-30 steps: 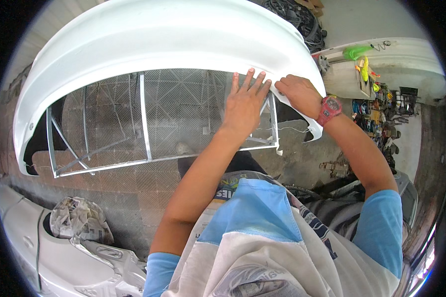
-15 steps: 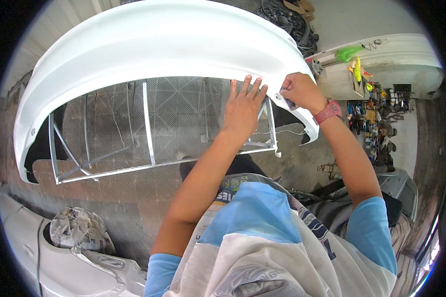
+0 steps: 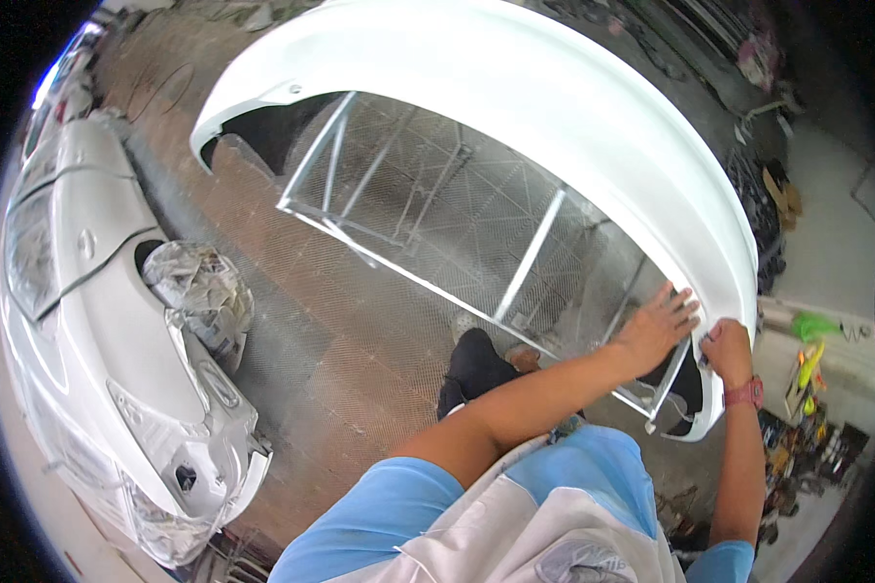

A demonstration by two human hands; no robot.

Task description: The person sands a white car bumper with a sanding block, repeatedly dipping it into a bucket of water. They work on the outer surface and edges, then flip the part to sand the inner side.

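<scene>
A long, curved white car bumper (image 3: 515, 78) arches across the view, resting on a metal frame stand (image 3: 531, 255). My left hand (image 3: 659, 332) lies on the bumper's inner edge near its right end, palm down with the fingers spread. Just to the right, my right hand (image 3: 729, 352) is closed in a pinch against the bumper's narrow end. Whatever sits between those fingers is too hidden to name. A red watch (image 3: 745, 393) circles my right wrist.
On the left stands a silver-white car (image 3: 117, 340) with its end stripped of parts. Crumpled paper wrapping (image 3: 199, 296) bulges from its wheel opening. A green plastic bag (image 3: 808, 325) and a jumble of small items lie at the right. Mesh-patterned flooring (image 3: 311, 321) spreads below the stand.
My view has swung to the left, so the bumper now slants down to the right and more of the car shows. Both hands stay at the same bumper end.
</scene>
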